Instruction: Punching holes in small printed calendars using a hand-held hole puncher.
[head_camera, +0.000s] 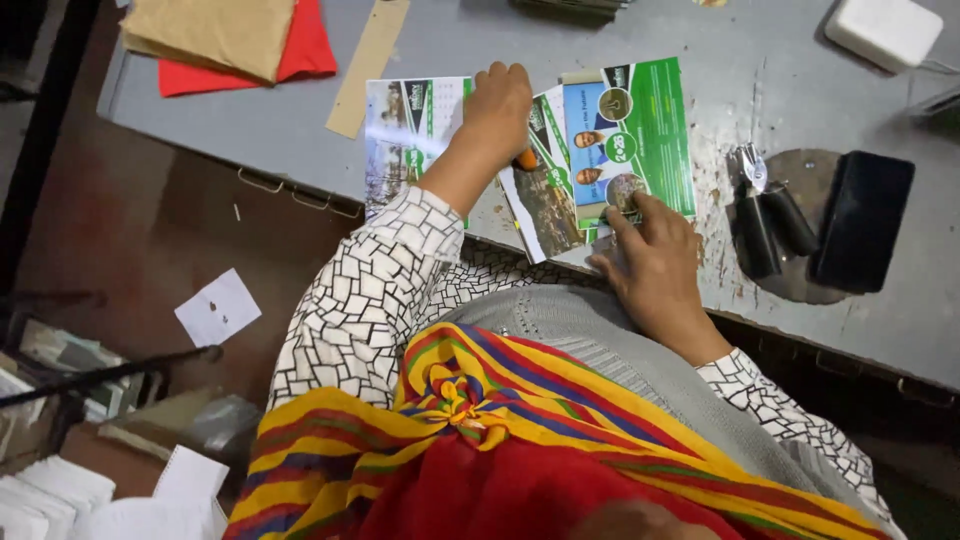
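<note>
Left hand (497, 105) fingers closed on orange-handled tool (526, 160) over printed sheets (415, 125). Right hand (655, 255) fingers spread open, pressing green leaflet stack (650, 120) on grey surface (300, 120).

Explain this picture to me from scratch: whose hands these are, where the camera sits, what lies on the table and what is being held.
There is no machine here. One camera is worn on a person's head and looks down at their own two bare hands. The left hand is closed around a small orange-handled tool, resting on the printed green cards that lie fanned out on the grey table. The right hand presses flat on the near edge of those cards. Further right lie black-handled pliers and a black phone. At the far left are red and tan folded cloths, beside them a cardboard strip, and at the far right a white box.
</note>
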